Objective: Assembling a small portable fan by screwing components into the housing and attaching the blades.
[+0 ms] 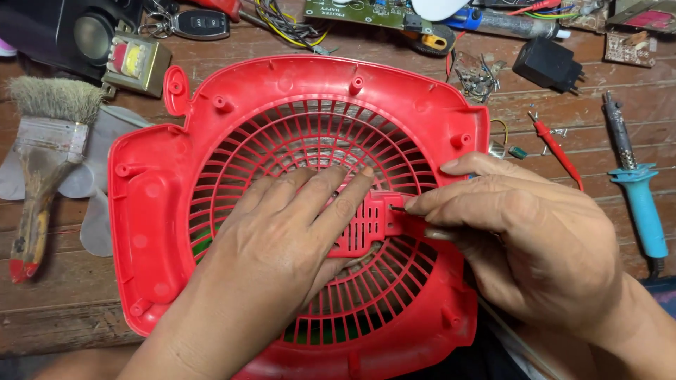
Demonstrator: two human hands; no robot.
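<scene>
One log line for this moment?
left hand: flat on red fan grille | right hand: pinching small screw at hub | bench: paintbrush

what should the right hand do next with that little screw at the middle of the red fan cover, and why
Probably press the small screw straight into its hole and start turning it. The right hand pinches it at the edge of the centre block of the red fan cover, while the left hand lies flat on the grille, holding it steady.

My left hand [282,239] lies palm down, fingers [331,193] stretched flat and close together, pointing up and right. My right hand [528,239] comes in from the right, thumb and forefinger pinched together at their tips.
</scene>
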